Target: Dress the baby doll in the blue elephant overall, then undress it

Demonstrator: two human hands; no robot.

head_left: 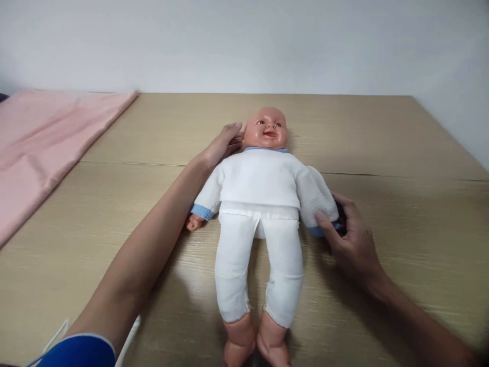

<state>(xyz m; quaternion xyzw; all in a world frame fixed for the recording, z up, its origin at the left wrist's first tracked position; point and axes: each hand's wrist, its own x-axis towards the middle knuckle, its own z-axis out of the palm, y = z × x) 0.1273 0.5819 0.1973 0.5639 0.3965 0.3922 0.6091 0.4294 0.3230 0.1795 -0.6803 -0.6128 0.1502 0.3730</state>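
A baby doll [260, 178] lies on its back on the wooden table, its head toward the wall. It wears a white fleece top with blue trim and white trousers; its feet are bare. My left hand [226, 142] is beside the doll's head, on the left, with the fingers at its ear and partly hidden. My right hand [349, 232] pinches the cuff of the white sleeve [319, 196] on the right, thumb in front and fingers behind. The doll's hand on that side is hidden; the other one [194, 221] pokes out of its blue cuff.
Pink cloth [49, 142] covers the left end of the wooden table [412, 224]. A pale wall rises behind the table's far edge. A thin white cord [57, 334] shows at the lower left, near my blue sleeve.
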